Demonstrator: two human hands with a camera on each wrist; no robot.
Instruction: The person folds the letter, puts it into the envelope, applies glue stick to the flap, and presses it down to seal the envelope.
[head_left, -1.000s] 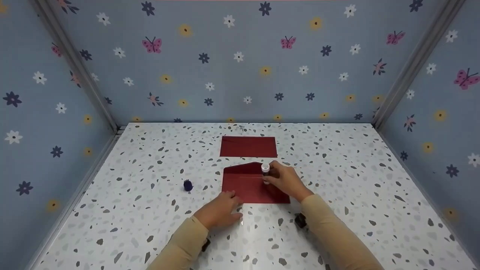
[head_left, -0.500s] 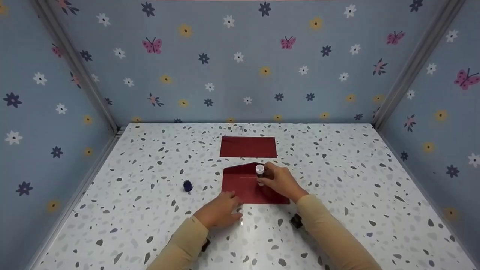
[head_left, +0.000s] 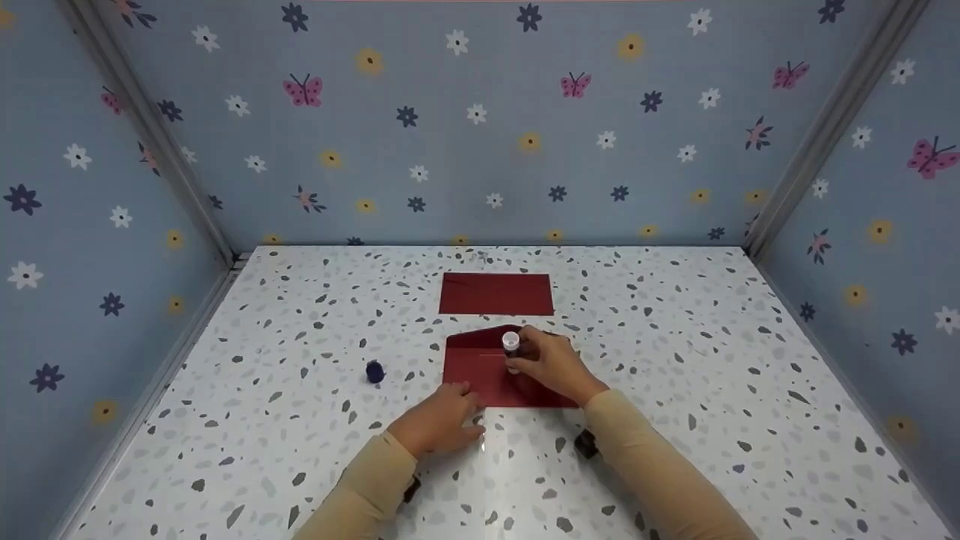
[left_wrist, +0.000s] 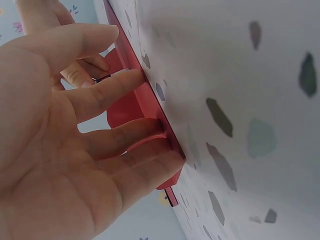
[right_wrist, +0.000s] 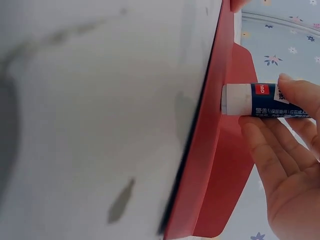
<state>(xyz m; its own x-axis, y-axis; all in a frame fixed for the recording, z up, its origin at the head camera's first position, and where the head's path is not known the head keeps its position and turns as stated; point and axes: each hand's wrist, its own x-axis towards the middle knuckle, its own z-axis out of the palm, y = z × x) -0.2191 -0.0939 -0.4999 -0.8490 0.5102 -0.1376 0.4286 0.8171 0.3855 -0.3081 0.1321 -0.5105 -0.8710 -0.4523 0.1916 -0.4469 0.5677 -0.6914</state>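
Note:
A red envelope lies with its darker flap raised at the far side. My right hand grips a dark blue glue stick with a white end. In the right wrist view that white end touches the envelope's surface, and thumb and fingers are bent around the barrel. At the envelope's near left corner rests my left hand. The left wrist view shows its fingers fairly straight, their tips on the red paper. To the left on the table stands a small dark blue cap.
Another red envelope lies flat farther back on the speckled white table. Flower-patterned panels enclose the table at the back and both sides. A dark piece sits under the right sleeve.
My right hand has slid left along the envelope with the glue stick, which stays upright. The left hand, the cap and the far envelope have stayed put.

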